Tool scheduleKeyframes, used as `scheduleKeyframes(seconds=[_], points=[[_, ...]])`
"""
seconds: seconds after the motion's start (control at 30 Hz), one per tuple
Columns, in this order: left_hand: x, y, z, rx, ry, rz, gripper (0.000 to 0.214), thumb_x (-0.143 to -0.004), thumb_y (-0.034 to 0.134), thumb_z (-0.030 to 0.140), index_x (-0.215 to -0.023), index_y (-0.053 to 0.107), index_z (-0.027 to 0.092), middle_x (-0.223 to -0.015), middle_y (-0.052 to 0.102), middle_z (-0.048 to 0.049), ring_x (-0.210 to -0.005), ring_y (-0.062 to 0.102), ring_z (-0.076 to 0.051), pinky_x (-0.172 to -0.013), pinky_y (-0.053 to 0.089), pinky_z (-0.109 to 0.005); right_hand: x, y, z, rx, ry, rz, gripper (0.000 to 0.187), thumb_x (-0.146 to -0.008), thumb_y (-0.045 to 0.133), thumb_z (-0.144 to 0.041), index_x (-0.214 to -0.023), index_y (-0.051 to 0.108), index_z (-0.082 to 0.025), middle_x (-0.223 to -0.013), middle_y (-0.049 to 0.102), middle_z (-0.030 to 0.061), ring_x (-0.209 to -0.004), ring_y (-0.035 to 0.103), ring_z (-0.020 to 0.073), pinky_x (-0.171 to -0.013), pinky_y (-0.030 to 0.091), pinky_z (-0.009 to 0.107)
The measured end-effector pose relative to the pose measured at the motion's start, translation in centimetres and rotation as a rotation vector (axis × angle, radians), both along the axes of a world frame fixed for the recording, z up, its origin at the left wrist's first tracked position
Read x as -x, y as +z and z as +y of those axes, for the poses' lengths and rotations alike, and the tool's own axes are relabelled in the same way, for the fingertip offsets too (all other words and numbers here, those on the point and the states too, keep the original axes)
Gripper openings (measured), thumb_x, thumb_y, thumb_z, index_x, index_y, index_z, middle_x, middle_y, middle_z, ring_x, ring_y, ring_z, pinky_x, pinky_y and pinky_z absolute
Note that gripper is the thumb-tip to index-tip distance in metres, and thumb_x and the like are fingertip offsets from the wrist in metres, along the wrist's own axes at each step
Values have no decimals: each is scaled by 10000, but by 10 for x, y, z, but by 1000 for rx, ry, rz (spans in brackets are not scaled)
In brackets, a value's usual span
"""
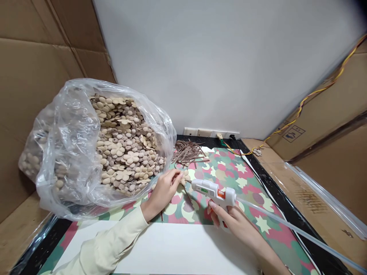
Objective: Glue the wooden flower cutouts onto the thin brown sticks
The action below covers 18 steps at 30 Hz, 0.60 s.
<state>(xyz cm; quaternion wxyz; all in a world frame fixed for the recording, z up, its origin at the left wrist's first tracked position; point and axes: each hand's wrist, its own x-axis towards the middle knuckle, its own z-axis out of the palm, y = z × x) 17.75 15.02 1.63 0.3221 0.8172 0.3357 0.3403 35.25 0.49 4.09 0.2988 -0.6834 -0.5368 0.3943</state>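
Observation:
My right hand [226, 217] is wrapped round the grip of a white glue gun [206, 187], which points left. A long translucent glue stick [275, 217] runs out of its back toward the lower right. With fingers pinched, my left hand [164, 189] holds a small beige flower [185, 176] right at the gun's nozzle. Whether the nozzle touches the flower I cannot tell. Left of my hands, a clear plastic bag [74, 126] lies with its mouth facing me, full of beige and greyish flower pieces [129, 152]. Thin brown strips [189, 152] are heaped behind my left hand.
A camouflage-patterned cloth [223, 168] covers the table, with a white sheet [172, 248] at the front. Cardboard [329, 133] stands on both sides. Wall sockets [205, 133] hold plugs, and a yellow twisted cord [304, 101] runs up right. Spare glue sticks [329, 202] lie at right.

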Motion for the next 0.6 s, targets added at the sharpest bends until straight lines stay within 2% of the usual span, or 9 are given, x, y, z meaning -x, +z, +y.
scheduleKeyframes(seconds=[0.37, 0.6], points=[[0, -2, 2, -19, 33, -18, 191, -918, 409, 291, -893, 574, 197, -860, 643, -15, -782, 589, -148, -720, 412, -230, -2, -5, -1, 3, 11, 18, 494, -919, 330, -491, -546, 440, -188, -680, 571, 13, -694, 515, 161, -707, 372, 257], [1, -2, 4, 7, 39, -30, 189, -913, 423, 287, -870, 583, 197, -842, 654, -1, -756, 592, -140, -703, 406, -218, -8, -4, -3, -4, -60, 97, 492, -914, 343, -500, -554, 456, -185, -644, 543, 0, -671, 510, 148, -707, 357, 238]])
